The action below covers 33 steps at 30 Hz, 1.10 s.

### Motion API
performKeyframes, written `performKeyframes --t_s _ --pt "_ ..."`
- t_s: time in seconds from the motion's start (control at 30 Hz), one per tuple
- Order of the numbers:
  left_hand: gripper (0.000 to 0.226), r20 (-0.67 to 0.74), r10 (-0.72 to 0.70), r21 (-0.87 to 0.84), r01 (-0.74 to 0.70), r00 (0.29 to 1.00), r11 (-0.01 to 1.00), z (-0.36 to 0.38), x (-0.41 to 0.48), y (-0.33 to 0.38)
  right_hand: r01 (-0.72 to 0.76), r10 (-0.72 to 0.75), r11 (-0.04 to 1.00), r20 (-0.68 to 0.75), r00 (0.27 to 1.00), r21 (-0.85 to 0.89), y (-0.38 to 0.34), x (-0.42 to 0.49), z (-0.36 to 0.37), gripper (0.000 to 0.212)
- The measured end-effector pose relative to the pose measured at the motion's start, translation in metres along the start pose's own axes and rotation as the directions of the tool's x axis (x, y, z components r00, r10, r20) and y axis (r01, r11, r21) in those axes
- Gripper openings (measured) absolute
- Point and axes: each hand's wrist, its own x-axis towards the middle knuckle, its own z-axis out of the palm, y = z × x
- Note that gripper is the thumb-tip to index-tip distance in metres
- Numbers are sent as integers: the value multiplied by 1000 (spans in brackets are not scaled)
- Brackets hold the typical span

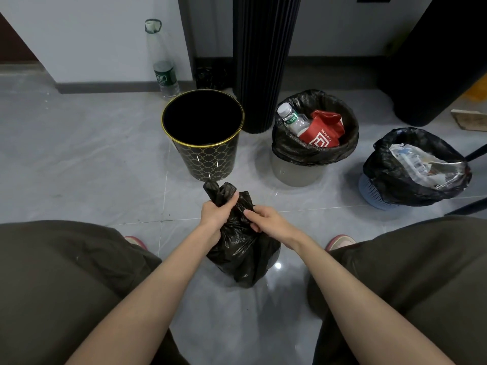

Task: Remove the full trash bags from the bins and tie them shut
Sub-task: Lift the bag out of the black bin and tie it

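A: Item one, nearest us: our knees [66, 272], either side of the black trash bag [242, 254] on the floor [92, 167].
B: Hands?
A: Left hand [217, 213], fingers closed round the bag's gathered neck. Right hand [268, 219], fingers pinching the plastic beside it.
B: Beyond?
A: Black bin [210, 159], unlined; clear bin [297, 172] and blue basket [371, 191], bags full.

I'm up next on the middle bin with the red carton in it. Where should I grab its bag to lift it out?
Probably grip the black liner where it folds over the translucent bin rim, one hand on each side, coming from above. Gather inward over the red carton and bottle, then pull straight up.
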Motion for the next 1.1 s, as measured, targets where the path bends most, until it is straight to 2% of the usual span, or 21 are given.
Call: performKeyframes --t_s 0.13,0.23,0.33,0.43,0.53,0.57,0.63,0.8,0.9,1.0,1.1 --pt "28 -3 -79 -48 79 997 996 -2 -5 7 -3 -3 994 52 999 113 1 -4 -7 34" --pt "51 -31 -83 -47 81 996 996 -3 -8 8 -4 -9 965 48 999 264 8 0 -3 36" --pt "43 -40 24 61 -22 999 998 -6 -3 6 1 41 933 -109 993 361 11 6 3 31" --pt "35 45 124 223 -131 991 966 -5 -7 9 -3 161 868 -275 948 497 13 14 7 30" --pt "22 181 130 438 -198 975 877 0 -12 6 -1 189 891 -368 911 455 14 16 8 36" --pt "18 204 146 491 -231 968 840 0 -11 5 -1 167 920 -390 905 392 13 15 8 40" --pt "24 257 220 555 -331 941 763 -2 -3 -4 3 103 970 -419 902 244 12 13 7 47" --pt "19 397 305 638 -499 866 586 -7 -9 -3 45 -1 993 -381 925 106 8 11 7 43" --pt "17 476 311 678 -568 823 466 -7 -10 -5 33 -5 997 -343 939 74 4 11 9 41" --pt "12 471 316 704 -567 824 429 -7 -7 -8 -15 52 990 -269 962 139 0 8 9 39" --pt "14 462 328 726 -564 824 394 -8 -6 -8 -34 71 956 -118 990 290 -9 1 7 30"
